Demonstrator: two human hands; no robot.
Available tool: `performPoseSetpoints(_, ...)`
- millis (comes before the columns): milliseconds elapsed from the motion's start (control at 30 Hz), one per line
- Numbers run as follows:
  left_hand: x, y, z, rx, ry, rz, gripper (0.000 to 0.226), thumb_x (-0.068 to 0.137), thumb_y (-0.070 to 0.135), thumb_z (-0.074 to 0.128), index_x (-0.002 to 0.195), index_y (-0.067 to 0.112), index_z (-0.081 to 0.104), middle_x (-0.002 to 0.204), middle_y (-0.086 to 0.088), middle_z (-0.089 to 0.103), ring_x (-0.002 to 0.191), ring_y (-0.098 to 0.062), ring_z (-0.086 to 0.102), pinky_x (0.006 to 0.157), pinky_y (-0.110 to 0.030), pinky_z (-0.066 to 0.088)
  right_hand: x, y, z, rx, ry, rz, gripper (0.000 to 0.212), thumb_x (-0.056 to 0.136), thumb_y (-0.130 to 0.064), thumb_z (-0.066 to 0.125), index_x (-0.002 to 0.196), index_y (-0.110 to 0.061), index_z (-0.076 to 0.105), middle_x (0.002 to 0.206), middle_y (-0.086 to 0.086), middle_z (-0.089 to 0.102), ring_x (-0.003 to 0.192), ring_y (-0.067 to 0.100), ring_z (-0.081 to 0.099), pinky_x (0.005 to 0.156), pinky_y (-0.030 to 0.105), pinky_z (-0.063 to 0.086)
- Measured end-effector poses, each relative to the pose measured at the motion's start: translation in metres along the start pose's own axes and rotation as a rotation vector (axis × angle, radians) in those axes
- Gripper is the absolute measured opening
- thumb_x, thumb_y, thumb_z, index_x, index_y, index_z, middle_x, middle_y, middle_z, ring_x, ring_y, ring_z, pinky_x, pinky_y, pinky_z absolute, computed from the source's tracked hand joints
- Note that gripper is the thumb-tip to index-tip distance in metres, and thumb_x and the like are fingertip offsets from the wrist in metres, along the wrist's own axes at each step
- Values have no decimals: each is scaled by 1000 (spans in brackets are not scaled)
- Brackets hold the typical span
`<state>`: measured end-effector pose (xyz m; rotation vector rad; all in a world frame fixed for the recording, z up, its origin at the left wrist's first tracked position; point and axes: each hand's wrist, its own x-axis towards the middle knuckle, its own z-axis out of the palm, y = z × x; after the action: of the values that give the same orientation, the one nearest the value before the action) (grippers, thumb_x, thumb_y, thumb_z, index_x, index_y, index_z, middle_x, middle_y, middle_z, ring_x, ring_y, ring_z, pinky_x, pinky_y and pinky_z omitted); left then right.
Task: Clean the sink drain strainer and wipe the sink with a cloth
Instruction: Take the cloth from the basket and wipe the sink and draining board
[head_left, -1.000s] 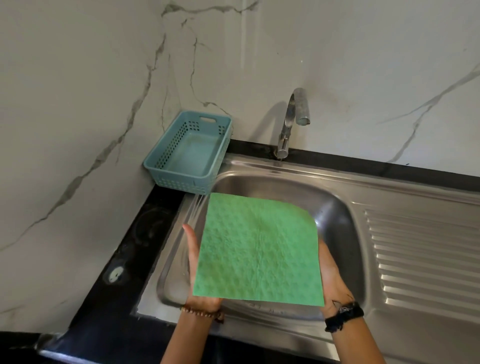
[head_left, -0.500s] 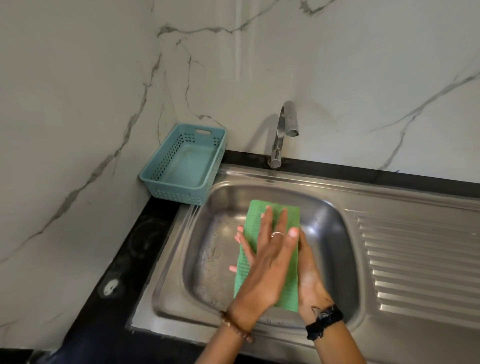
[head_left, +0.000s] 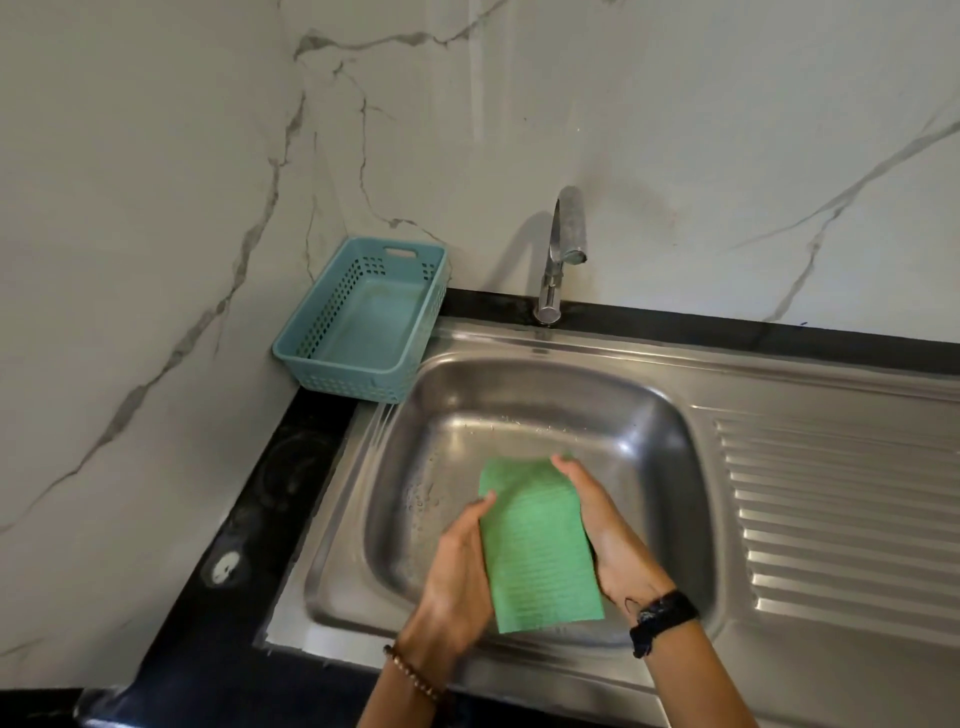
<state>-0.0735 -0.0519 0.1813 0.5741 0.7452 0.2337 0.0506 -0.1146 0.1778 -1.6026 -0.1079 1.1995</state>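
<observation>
Folded green cloth (head_left: 540, 545) held above sink (head_left: 519, 415) basin, long axis running away from person, left hand (head_left: 460, 571) and right hand (head_left: 608, 530) fingers clamping its long edges; basin floor directly below.

A folded green cloth (head_left: 540, 545) is held over the steel sink (head_left: 519, 415) between both hands. The left hand (head_left: 457, 577) grips its left edge, fingers curled under, and the right hand (head_left: 608, 530) cups the right edge with its fingers (head_left: 566, 465) at the far corner. A teal basket (head_left: 306, 343) sits on the black bench (head_left: 291, 467) in the corner, beside the tap (head_left: 558, 254), with the ribbed draining board (head_left: 841, 519) to the right
</observation>
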Motion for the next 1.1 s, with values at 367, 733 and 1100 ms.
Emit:
performPoseSetpoints(367, 25, 81, -28, 183, 3, 223, 63, 65, -16, 48, 119, 16, 52, 101, -9, 69, 88, -23, 68, 65, -35, 59, 42, -70, 13, -235, -407, -145, 41, 87, 0, 51, 114, -30, 43, 102, 5, 65, 70, 8, 70, 56, 24, 56)
performPoseSetpoints(733, 94, 298, -56, 843, 290, 664, 75, 80, -23, 42, 141, 18, 25, 101, -7, 57, 77, -8, 61, 56, -11, 53, 127, -198, 150, -217, -373, -504, 51, 87, 4, 50, 126, -22, 29, 101, 8, 65, 82, 21, 67, 54, 33, 59)
performPoseSetpoints(1100, 188, 255, -110, 2039, 422, 166, 35, 93, 15, 45, 127, 7, 46, 136, -14, 44, 112, -31, 54, 93, -39, 45, 217, -161, 219, -1546, -116, -580, 33, 99, -6, 28, 127, -2, 46, 134, 18, 49, 125, 30, 46, 102, 34, 35)
